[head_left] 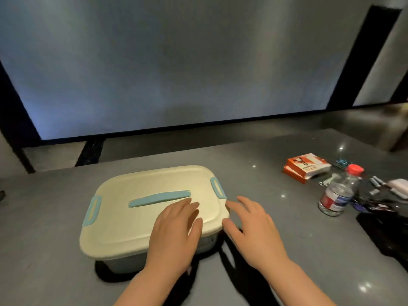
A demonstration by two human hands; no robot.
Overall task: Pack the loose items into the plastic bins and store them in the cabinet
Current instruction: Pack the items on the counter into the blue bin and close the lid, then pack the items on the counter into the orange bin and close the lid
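A plastic bin [123, 219] with a cream lid, a light-blue handle strip [159, 198] and blue side latches [217, 187] stands closed on the grey counter. My left hand [174, 235] lies flat on the lid's near right part, fingers spread. Just off the bin's right corner is my right hand [254, 230], open, its fingertips at the lid's edge below the right latch. Neither hand holds anything. Loose items lie at the right: an orange and white packet [305, 168], a water bottle [339, 192] with a red cap, and small white pieces [397, 186].
The grey counter [55, 272] runs left to right under a large pale screen [176, 62]. A dark object [388, 233] sits at the right edge near the bottle. Blue clips [342, 162] lie behind the bottle.
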